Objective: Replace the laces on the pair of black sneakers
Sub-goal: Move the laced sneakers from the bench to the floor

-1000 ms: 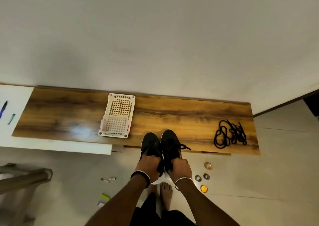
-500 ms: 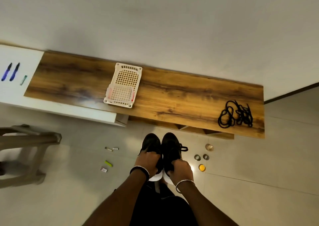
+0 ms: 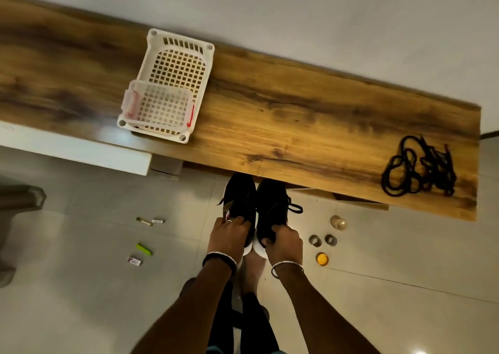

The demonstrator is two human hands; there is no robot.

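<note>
Left grip [image 3: 229, 235] and right grip [image 3: 284, 243] clutch the black sneakers [image 3: 271, 202] by their heels, toes at the surface [image 3: 297, 116] edge, presumably to set them down.

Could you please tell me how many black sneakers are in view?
2. The left hand grips one sneaker at its heel; the right hand grips the other sneaker beside it, toes toward the wooden table. No others show.

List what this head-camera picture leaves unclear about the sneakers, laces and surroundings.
Head view: heels of the left sneaker and right sneaker are covered by the left hand and right hand.
Loose laces: tangled; their number cannot be counted.
Floor scraps: too small to identify.
Wooden top: left end cut off by the frame edge.
</note>
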